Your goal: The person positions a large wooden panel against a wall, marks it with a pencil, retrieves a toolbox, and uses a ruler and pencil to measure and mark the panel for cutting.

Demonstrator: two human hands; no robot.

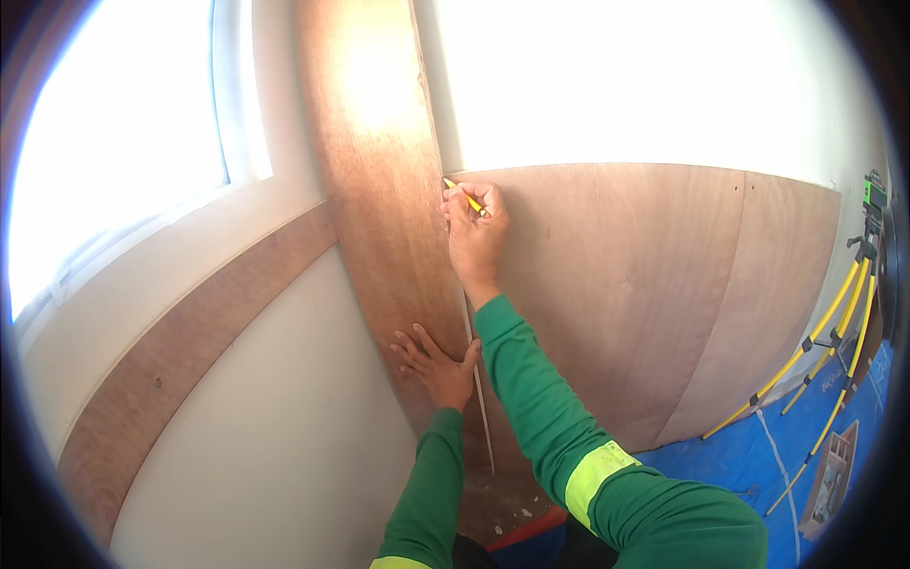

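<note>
A tall, narrow plywood board [379, 161] stands upright in the corner of the room. My left hand [441, 370] lies spread against its lower part, the thumb reaching the right edge. Higher up, my right hand [477, 228] pinches a yellow pencil [466, 197]. The pencil's upper end meets the board's right edge, close to the top corner of a wide plywood panel [616, 284] on the wall. A thin pale strip runs down along the board's right edge, below my right hand.
At left, a plywood strip [209, 322] crosses the wall under a bright window [123, 133]. A yellow-legged tripod [834, 341] with a green-and-black device [873, 194] stands at right on blue sheeting [711, 474]. Beside it lies a wooden-framed item [830, 479]. Pale scraps are on the floor below.
</note>
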